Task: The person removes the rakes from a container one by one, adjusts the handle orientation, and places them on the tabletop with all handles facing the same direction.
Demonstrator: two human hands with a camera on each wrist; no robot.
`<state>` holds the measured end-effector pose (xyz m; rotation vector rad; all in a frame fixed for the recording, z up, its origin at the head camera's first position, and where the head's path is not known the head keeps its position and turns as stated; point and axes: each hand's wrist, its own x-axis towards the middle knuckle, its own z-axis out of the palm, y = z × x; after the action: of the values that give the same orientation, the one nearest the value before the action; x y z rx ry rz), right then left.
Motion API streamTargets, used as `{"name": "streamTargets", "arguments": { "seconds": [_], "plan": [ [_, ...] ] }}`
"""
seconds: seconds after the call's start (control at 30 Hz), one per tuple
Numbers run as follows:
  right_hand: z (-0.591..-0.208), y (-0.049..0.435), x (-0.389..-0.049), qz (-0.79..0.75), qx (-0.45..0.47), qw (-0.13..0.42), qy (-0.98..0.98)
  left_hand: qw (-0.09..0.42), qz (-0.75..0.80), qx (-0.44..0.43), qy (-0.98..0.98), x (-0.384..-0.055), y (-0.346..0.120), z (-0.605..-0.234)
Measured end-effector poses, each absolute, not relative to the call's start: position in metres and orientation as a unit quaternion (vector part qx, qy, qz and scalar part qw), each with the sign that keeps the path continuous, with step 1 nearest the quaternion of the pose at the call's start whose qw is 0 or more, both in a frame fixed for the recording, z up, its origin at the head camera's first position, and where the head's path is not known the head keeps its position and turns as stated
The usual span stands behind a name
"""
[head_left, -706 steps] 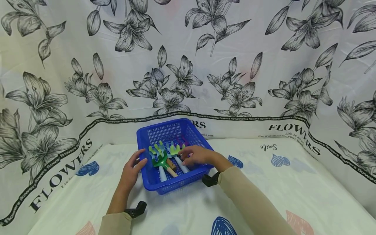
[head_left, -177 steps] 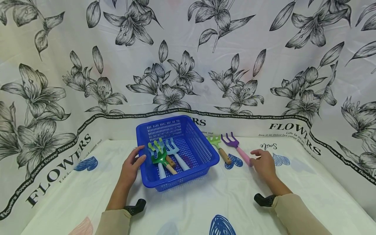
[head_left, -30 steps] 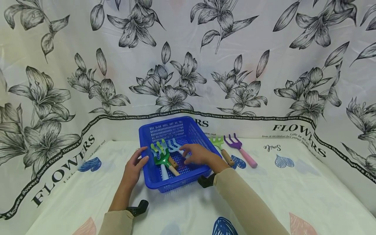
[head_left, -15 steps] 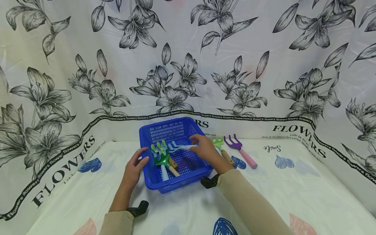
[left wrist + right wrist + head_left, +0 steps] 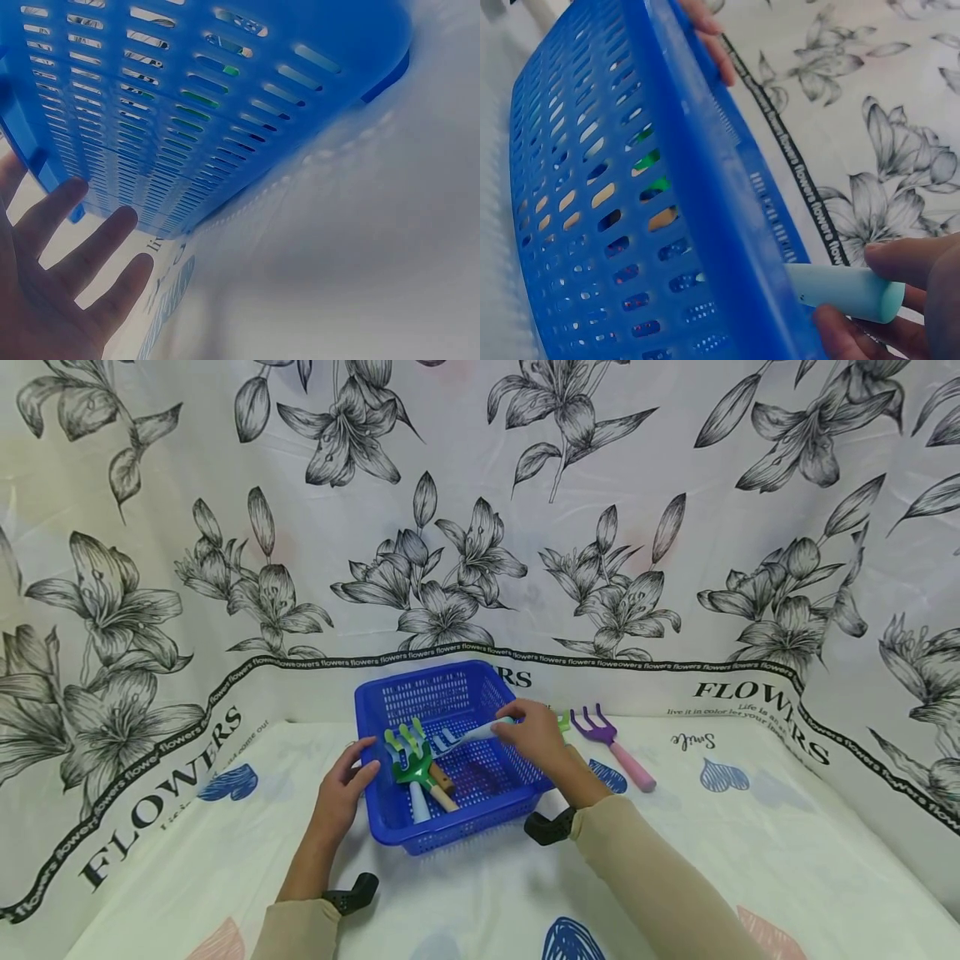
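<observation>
In the head view my right hand (image 5: 534, 735) pinches the pale blue handle end of a small garden fork (image 5: 472, 735), lifted inside the blue basket (image 5: 453, 837) with its prongs pointing left. The right wrist view shows the handle (image 5: 847, 291) between thumb and fingers, just past the basket's rim. My left hand (image 5: 341, 785) touches the basket's left rim; in the left wrist view its fingers (image 5: 101, 247) spread fairly straight beside the slotted wall. A green-headed fork (image 5: 414, 767) with a wooden handle and other small forks lie in the basket's left part.
Right of the basket, a purple fork with a pink handle (image 5: 630, 764) lies on the white patterned cloth (image 5: 465, 902). A light green fork (image 5: 564, 722) beside it is mostly hidden by my right hand. A flower-printed curtain (image 5: 480, 552) rises behind.
Earlier, the light green and purple forks came out of the basket onto the cloth. Within the last second my right hand has raised the pale blue fork and drawn it rightward. My left hand stays.
</observation>
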<state>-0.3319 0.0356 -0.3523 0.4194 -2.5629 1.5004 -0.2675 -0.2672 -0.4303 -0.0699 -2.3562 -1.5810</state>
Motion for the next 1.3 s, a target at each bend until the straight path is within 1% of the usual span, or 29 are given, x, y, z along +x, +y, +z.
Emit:
{"name": "streamTargets", "arguments": {
  "seconds": [0.07, 0.3, 0.57, 0.77, 1.13, 1.3],
  "plan": [
    [-0.351, 0.039, -0.331, 0.527, 0.141, 0.063, -0.836, 0.152, -0.549, -0.025, -0.822, -0.268, -0.267, -0.431],
    [-0.344, 0.054, -0.325, 0.556, 0.15, 0.064, -0.815, 0.15, -0.548, -0.02, -0.823, -0.267, -0.266, -0.431],
    [-0.336, 0.075, -0.321, 0.6, 0.138, 0.069, -0.785, 0.144, -0.55, -0.016, -0.822, -0.267, -0.267, -0.432],
    [-0.332, 0.09, -0.316, 0.625, 0.148, 0.097, -0.76, 0.138, -0.555, -0.014, -0.82, -0.269, -0.268, -0.432],
    [-0.338, 0.112, -0.305, 0.628, 0.133, 0.151, -0.752, 0.147, -0.551, -0.022, -0.821, -0.266, -0.266, -0.429],
    [-0.341, 0.122, -0.306, 0.639, 0.126, 0.161, -0.742, 0.149, -0.549, -0.021, -0.822, -0.266, -0.265, -0.43]
  ]
}}
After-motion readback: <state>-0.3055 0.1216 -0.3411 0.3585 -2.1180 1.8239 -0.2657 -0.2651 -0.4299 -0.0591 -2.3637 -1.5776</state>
